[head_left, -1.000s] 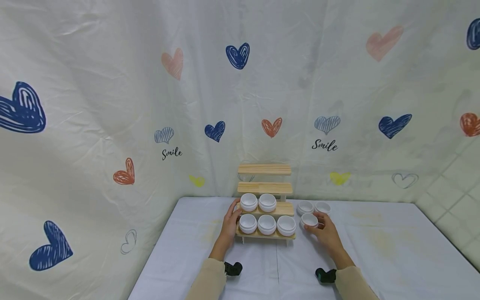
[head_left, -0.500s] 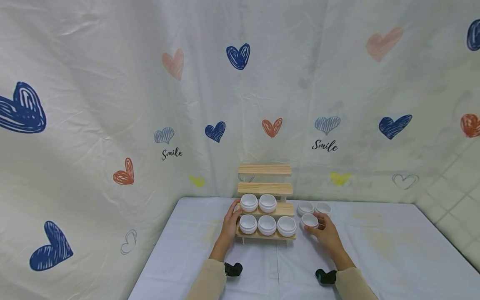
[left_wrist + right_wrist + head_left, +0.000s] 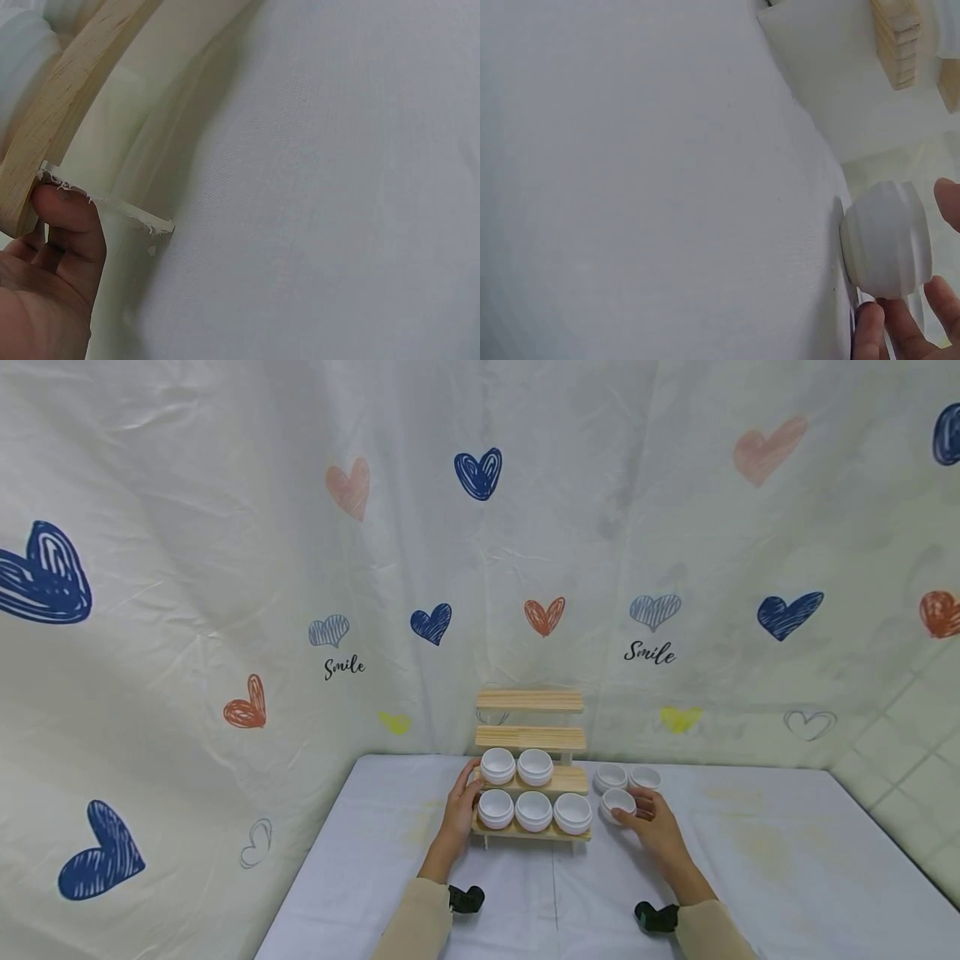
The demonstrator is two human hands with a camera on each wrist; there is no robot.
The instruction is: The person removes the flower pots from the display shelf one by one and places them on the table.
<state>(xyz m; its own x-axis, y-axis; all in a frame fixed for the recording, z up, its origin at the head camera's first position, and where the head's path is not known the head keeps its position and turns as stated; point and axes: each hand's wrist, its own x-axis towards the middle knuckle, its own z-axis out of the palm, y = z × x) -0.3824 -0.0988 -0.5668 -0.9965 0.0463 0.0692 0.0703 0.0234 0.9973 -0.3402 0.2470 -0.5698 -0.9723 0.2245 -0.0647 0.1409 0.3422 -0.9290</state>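
A tiered wooden display stand [image 3: 530, 737] holds several white cups; three line its lowest shelf and two sit on the shelf above. My left hand [image 3: 455, 818] grips the stand's left side, and in the left wrist view the bent thumb lies against the shelf edge [image 3: 56, 120]. To the right, my right hand [image 3: 663, 839] is around a white cup [image 3: 617, 800] on the table. In the right wrist view that ridged cup [image 3: 889, 236] has fingers against its side, while the thumb [image 3: 949, 202] stands apart from it.
Two more white cups, one at the left [image 3: 610, 776] and one at the right [image 3: 646, 776], stand just behind the touched cup. A white cloth [image 3: 750, 860] covers the table. Behind it hangs a curtain [image 3: 585, 527] printed with hearts.
My right hand has loosened slightly and shifted a little to the right and down, and the cup beside it sits marginally lower in view. The left hand and stand have not moved.
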